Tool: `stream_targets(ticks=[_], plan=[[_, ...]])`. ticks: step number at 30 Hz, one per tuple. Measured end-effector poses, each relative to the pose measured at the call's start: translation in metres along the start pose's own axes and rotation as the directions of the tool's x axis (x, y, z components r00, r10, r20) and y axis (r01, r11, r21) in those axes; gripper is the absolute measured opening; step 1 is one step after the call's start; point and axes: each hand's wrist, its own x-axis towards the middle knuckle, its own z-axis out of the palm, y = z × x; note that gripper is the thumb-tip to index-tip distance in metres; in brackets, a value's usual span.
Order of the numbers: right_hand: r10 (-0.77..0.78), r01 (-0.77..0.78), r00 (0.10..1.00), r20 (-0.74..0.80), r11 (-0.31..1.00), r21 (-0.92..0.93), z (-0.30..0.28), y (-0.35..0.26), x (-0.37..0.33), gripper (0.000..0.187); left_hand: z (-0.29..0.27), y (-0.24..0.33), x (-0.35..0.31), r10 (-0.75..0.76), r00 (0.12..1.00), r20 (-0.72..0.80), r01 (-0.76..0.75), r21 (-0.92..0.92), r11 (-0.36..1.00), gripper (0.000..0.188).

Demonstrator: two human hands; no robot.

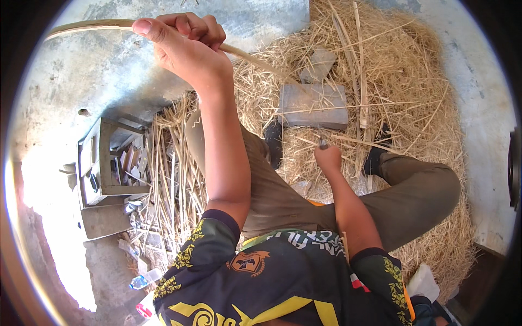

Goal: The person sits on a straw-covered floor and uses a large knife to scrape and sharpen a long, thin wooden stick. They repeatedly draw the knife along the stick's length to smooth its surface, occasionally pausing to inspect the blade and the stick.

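Note:
Raised at the upper left, my left hand (190,46) is closed around a long, thin bamboo strip (98,24). The strip runs from the far left through my fist and slants down toward a grey block (312,106) between my feet. Low in front of that block, my right hand (329,158) grips what looks like a knife (323,144) with a dark handle. Its blade is hard to make out against the shavings. Pale shavings (413,98) lie thickly around the block and under my legs.
A smaller grey slab (318,65) lies beyond the block, beside several long strips (361,65). At the left, a wooden frame box (109,157) holds scraps, with a bundle of strips (168,163) next to it. A plastic bottle (145,279) lies lower left.

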Motion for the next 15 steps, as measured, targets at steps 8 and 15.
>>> stream_targets(ticks=[8, 15], plan=[[0.327, -0.373, 0.92, 0.215, 0.898, 0.233, 0.0, -0.005, 0.001, 0.021, -0.003, 0.009, 0.001, 0.026, 0.999, 0.028, -0.026, 0.005, 1.0, 0.065], [-0.156, 0.176, 0.984, -0.084, 0.917, 0.359, -0.019, -0.076, -0.012, 0.033, -0.006, -0.013, 0.011, 0.168, 0.986, 0.024, -0.169, 0.057, 0.984, 0.054]])
